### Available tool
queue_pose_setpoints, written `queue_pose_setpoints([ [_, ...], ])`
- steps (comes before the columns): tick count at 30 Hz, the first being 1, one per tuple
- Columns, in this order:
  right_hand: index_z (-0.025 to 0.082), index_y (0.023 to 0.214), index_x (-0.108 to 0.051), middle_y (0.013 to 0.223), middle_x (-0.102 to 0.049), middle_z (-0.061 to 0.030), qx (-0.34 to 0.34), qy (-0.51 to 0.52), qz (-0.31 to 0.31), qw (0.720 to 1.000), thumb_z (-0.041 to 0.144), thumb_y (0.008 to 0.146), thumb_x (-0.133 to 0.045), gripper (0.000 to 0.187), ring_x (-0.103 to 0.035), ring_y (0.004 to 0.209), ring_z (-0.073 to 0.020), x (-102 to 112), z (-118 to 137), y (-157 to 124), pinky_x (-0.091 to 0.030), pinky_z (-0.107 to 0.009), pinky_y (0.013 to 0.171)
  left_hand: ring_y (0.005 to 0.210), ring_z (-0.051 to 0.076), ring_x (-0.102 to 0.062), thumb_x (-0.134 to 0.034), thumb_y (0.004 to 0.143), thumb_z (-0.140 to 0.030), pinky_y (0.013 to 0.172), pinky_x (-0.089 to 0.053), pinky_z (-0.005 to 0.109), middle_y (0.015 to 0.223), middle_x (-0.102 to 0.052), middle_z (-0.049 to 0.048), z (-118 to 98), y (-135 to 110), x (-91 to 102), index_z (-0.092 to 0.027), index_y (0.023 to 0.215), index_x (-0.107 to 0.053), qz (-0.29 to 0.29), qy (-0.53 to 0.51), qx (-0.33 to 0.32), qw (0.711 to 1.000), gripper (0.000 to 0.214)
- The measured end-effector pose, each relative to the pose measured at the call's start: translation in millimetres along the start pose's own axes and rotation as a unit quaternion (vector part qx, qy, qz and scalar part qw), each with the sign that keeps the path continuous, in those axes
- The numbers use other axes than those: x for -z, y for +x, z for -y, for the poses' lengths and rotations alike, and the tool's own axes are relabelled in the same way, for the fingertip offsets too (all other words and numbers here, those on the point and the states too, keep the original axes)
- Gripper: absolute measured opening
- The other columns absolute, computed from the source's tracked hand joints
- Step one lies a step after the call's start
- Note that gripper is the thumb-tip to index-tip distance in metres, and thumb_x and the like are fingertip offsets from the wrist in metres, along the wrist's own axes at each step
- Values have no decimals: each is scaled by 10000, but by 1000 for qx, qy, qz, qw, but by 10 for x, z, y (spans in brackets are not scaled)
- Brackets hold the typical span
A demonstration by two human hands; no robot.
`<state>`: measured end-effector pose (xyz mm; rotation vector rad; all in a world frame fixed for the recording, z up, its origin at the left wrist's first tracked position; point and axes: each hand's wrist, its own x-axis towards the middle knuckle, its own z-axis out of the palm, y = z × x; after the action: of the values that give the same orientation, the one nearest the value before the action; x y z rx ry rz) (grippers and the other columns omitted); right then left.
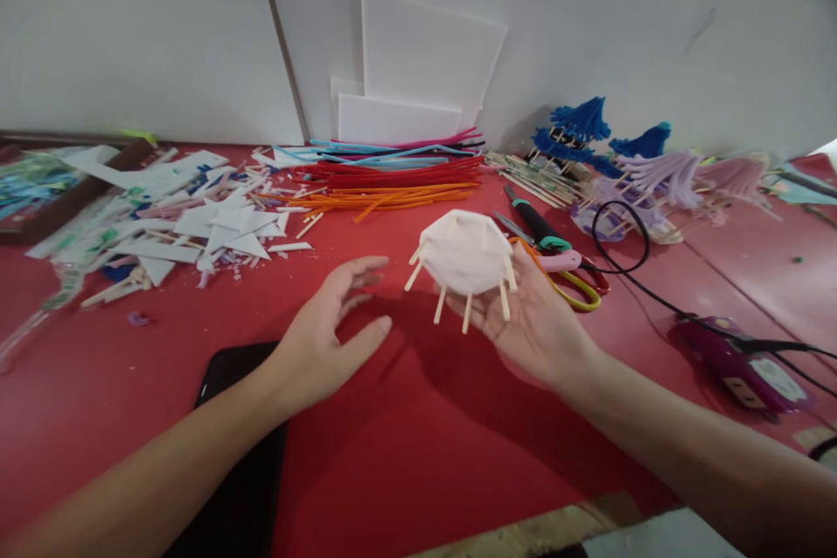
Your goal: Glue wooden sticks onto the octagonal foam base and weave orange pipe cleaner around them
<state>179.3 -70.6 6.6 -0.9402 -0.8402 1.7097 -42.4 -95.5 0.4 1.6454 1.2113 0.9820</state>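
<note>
The person's right hand (523,314) holds a white eight-sided piece (466,253) over the middle of the red table (366,471), its fingers beneath and the thumb at the edge; short wooden sticks (467,312) point downward around its rim. The left hand (343,323) is empty, thumb and fingers spread wide, near the piece but apart from it. Below the left forearm lies a black phone (245,497), its visible face dark. On the right, a purple power strip (712,357) bears a pale label (778,379); any writing on it is too blurred to read. Clear plastic wrap (69,279) on the left carries green marks, also unreadable. Next to it spreads a heap of white scraps (228,222). Red strips (398,172) and orange strips (398,199) lie in bundles at the back, before plain white sheets (425,52) leaning on the wall (588,0). Yellow-handled scissors (581,301) and a black-and-teal tool (533,220) rest beside the right hand, with blue models (579,126) and lilac models (663,179) behind.
</note>
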Motion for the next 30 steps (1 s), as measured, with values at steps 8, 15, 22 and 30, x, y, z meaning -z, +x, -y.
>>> queue_pose_setpoints([
  [8, 194, 1125, -595, 1105, -676, -96, -198, 86, 73, 974, 447, 943, -381, 378, -677, 884, -178, -63, -163, -138, -528, -356, 830, 1208, 252, -534, -627, 800, -233, 949, -504, 378, 1373, -502, 109, -33, 50, -27, -247, 1240, -452, 76, -127, 44, 988, 473],
  [15, 184, 944, -670, 1061, -686, -86, -51, -5, 86, 995, 418, 849, -582, 267, -649, 931, -200, -7, -221, -148, -536, -383, 808, 1083, 244, -624, -654, 787, -318, 886, -539, 350, 1207, -644, 111, -31, 94, 34, -201, 1147, -547, -1, -105, 64, 992, 393],
  [22, 227, 1105, -581, 1006, -674, -44, 0, -185, 49, 981, 275, 756, -697, 370, -653, 880, -160, 50, -156, -116, -551, -342, 791, 902, 224, -693, -681, 766, -343, 751, -567, 297, 997, -730, 84, -52, 64, 54, -194, 1145, -557, -11, -141, 126, 982, 426],
  [30, 235, 881, -453, 706, -627, 62, 26, -143, 52, 988, 218, 766, -678, 253, -636, 577, -104, 16, -172, -121, -553, -252, 542, 949, 221, -680, -549, 718, -122, 772, -575, 315, 1073, -707, 77, -92, 102, 34, -216, 1178, -525, -17, -298, 185, 936, 470],
])
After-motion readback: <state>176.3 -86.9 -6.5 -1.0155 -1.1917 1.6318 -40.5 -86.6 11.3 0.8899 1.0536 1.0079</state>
